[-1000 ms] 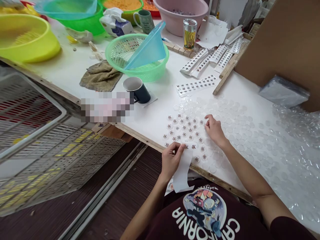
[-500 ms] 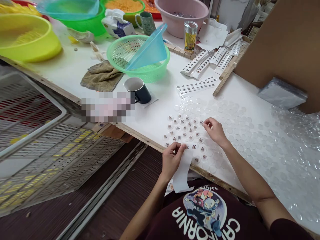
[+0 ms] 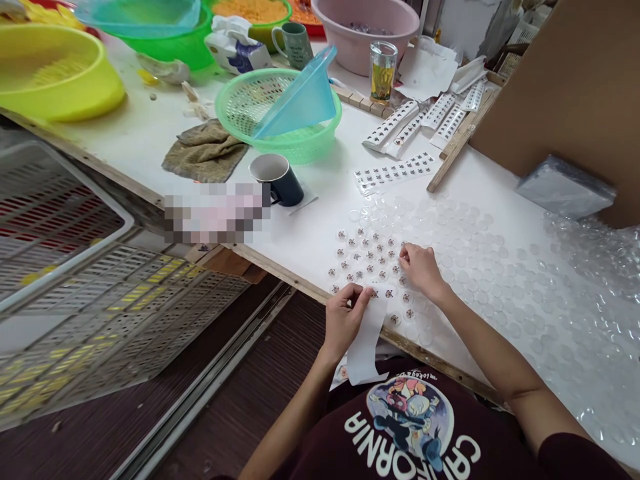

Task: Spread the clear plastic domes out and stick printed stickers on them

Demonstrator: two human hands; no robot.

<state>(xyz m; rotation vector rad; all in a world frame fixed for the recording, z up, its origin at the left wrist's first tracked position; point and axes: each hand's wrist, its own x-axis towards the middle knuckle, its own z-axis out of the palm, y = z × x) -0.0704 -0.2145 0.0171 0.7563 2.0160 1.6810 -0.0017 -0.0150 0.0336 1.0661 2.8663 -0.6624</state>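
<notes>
My left hand (image 3: 343, 319) pinches the top of a white paper strip (image 3: 365, 347) at the near edge of the white table (image 3: 320, 220); the strip hangs down toward my lap. My right hand (image 3: 421, 268) rests fingertips down among small clear round domes (image 3: 475, 267) laid flat on the table, its fingers curled together at a dome with a dark picture under it. Several such picture domes (image 3: 367, 257) lie in rows just left of that hand. A sticker sheet (image 3: 393, 171) with small dark pictures lies farther back.
A dark mug (image 3: 278, 179) and a brown rag (image 3: 204, 152) sit left of the domes. Behind are a green basket (image 3: 260, 110) with a blue funnel (image 3: 303, 100), a yellow bowl (image 3: 50, 73), a pink basin (image 3: 367, 27), a glass (image 3: 381, 61). Cardboard (image 3: 575, 80) and bubble wrap (image 3: 595, 280) lie right.
My right hand has drawn back toward me and to the left, from the far side of the picture domes to their near right side. The left hand has stayed on the strip.
</notes>
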